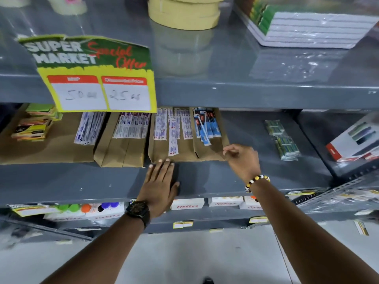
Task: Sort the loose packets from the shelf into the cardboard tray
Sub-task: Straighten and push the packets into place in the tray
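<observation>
A brown cardboard tray (184, 154) lies on the middle grey shelf, holding rows of white-and-blue strip packets (173, 138) and blue-and-white packets (207, 126). To its left a second cardboard tray (121, 154) holds more white strips. My left hand (159, 185) lies flat on the shelf, fingers apart, fingertips touching the tray's front edge. My right hand (243, 158), with a bead bracelet, hovers at the tray's front right corner, fingers loosely curled and holding nothing. Green loose packets (284, 140) lie on the bare shelf to the right.
A yellow-green price sign (98, 78) hangs from the upper shelf edge and hides the trays' backs. Colourful packs (34, 124) sit at far left on a cardboard sheet. Tape rolls (184, 13) and wrapped notebooks (311, 27) stand above. A white box (356, 140) is at right.
</observation>
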Motion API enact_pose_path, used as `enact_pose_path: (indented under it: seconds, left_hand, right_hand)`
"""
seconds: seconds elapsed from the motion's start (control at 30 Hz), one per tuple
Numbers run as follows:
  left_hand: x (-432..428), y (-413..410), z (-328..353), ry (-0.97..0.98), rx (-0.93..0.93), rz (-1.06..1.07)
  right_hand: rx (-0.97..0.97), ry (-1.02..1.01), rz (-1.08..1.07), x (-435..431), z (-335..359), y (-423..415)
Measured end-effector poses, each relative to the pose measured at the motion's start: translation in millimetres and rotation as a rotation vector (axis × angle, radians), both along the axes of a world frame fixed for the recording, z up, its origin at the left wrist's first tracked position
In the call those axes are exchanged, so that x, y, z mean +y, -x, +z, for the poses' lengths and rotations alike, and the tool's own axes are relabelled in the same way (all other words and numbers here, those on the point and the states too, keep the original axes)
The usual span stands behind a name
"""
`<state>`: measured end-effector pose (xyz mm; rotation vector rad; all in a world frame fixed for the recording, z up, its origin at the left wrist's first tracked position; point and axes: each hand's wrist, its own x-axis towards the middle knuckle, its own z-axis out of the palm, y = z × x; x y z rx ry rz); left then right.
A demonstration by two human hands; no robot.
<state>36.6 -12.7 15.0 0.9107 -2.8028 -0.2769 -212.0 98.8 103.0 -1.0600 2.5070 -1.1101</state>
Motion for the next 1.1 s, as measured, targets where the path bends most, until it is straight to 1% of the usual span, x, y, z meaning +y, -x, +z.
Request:
enact_pose_path:
  seconds: [0.13, 0.27, 0.33, 0.43, 0.53, 0.63, 0.7, 0.8, 0.87, 0.93, 1.03, 1.1]
  left_hand:
    - [-7, 22, 17, -0.020, 0.102, 0.076]
    - [-18, 52, 43, 0.020, 0.124, 0.087]
    - [-23, 60, 53, 0.035, 0.076, 0.072]
    - [-33, 61, 63, 0.113, -0.078, 0.009]
    - [-45, 49, 67, 0.231, -0.171, -0.019]
    - [-67, 33, 74, 0.309, -0.252, 0.034]
    - [-81, 28, 76, 0.308, -0.317, -0.006]
    - [-98, 28, 74, 0.286, -0.456, -0.209]
    - [-102, 29, 73, 0.289, -0.513, -0.301]
    - [-101, 33, 70, 0.304, -0.559, -0.337]
    - [-99, 38, 67, 0.285, -0.625, -0.344]
    - [-102, 42, 68, 0.280, -0.657, -0.339]
  right_hand:
    - [0.085, -0.085, 0.053, -4, 2, 28]
    - [0.133, -0.106, 0.215, -15, 4, 40]
    - [0.168, -0.060, 0.312, -21, 2, 41]
    - [0.224, -0.010, 0.433, -36, 2, 39]
    - [0.366, 0.035, 0.595, -57, 1, 27]
    - [0.581, -0.040, 0.723, -79, -1, 9]
    - [0.670, -0.165, 0.834, -90, -1, 2]
    - [0.694, -0.326, 0.961, -105, -4, -7]
    - [0.750, -0.415, 1.014, -110, -7, -12]
    - [0.806, -0.513, 1.038, -112, -9, -15]
    - [0.788, -0.601, 1.025, -114, -12, -16]
    - [0.786, -0.623, 1.003, -115, -12, -17]
